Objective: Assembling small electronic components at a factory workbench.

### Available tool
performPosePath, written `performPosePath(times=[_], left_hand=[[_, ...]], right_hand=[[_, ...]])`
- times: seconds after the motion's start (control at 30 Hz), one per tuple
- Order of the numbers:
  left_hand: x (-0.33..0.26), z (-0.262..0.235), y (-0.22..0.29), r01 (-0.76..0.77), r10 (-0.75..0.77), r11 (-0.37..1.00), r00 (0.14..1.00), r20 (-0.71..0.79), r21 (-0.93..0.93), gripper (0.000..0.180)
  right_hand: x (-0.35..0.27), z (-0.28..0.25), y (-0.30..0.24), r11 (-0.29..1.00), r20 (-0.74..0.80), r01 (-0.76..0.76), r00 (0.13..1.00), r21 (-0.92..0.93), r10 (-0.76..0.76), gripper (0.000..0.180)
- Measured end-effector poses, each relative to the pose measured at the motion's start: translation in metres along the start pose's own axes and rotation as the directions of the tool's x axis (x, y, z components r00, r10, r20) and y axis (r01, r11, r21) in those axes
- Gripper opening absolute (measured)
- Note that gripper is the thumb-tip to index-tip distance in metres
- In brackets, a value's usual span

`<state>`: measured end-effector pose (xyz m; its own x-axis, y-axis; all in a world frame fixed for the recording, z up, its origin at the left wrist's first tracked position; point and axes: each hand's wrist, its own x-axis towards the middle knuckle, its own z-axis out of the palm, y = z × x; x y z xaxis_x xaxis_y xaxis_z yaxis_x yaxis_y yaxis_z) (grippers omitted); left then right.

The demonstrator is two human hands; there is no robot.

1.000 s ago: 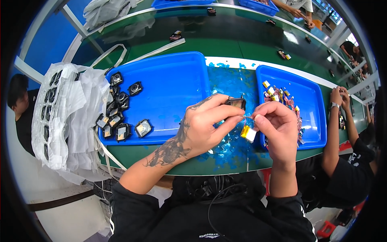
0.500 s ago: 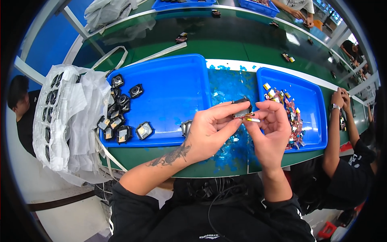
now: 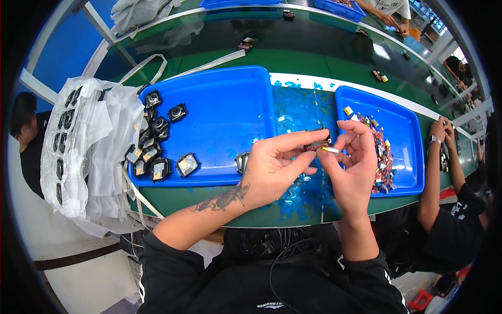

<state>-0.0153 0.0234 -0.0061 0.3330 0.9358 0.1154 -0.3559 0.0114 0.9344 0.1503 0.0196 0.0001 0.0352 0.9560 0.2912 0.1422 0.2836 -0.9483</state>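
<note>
My left hand [image 3: 272, 165] holds a small black watch case [image 3: 317, 144] between thumb and fingers, tilted so that it shows mostly edge-on. My right hand [image 3: 354, 162] comes in from the other side. Its thumb and fingertip pinch a small white battery [image 3: 329, 149] with a yellow end, right against the case. Fingers hide much of both pieces. Left of my hands, a blue tray [image 3: 225, 110] carries several black watch cases [image 3: 187, 164], heaped toward its left side. The blue tray [image 3: 413, 152] on the right bears a pile of small batteries with reddish flex strips [image 3: 384, 162].
Blue film scraps [image 3: 298, 201] litter the green table between the trays. A stack of clear plastic trays and white sheets [image 3: 78, 152] stands at the left. Beyond a pale rail, a green belt [image 3: 308, 47] carries scattered assemblies. Co-workers' hands [image 3: 442, 128] are at the right.
The watch case has tipped in my left hand, showing less of its face. My right fingers have shifted slightly with the battery. Assemblies on the belt have moved rightward.
</note>
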Motion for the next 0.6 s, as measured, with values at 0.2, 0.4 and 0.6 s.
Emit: performPosePath(times=[0.2, 0.4, 0.6], left_hand=[[0.002, 0.003, 0.000, 0.004, -0.003, 0.998, 1.000, 0.024, -0.060, 0.048], [0.000, -0.007, 0.002, -0.091, 0.095, 0.987, 0.995, -0.021, 0.133, 0.062], [0.032, -0.094, 0.005, 0.120, 0.524, -0.099, 0.850, -0.051, 0.988, 0.034]], right_hand=[[0.004, 0.003, -0.007, 0.973, 0.055, -0.151, 0.988, 0.176, 0.143, 0.046], [0.014, 0.005, 0.001, 0.982, 0.170, -0.155, 0.976, 0.105, 0.136, 0.037], [0.124, -0.016, -0.005, 0.954, 0.302, -0.098, 0.935, -0.285, 0.186, 0.041]])
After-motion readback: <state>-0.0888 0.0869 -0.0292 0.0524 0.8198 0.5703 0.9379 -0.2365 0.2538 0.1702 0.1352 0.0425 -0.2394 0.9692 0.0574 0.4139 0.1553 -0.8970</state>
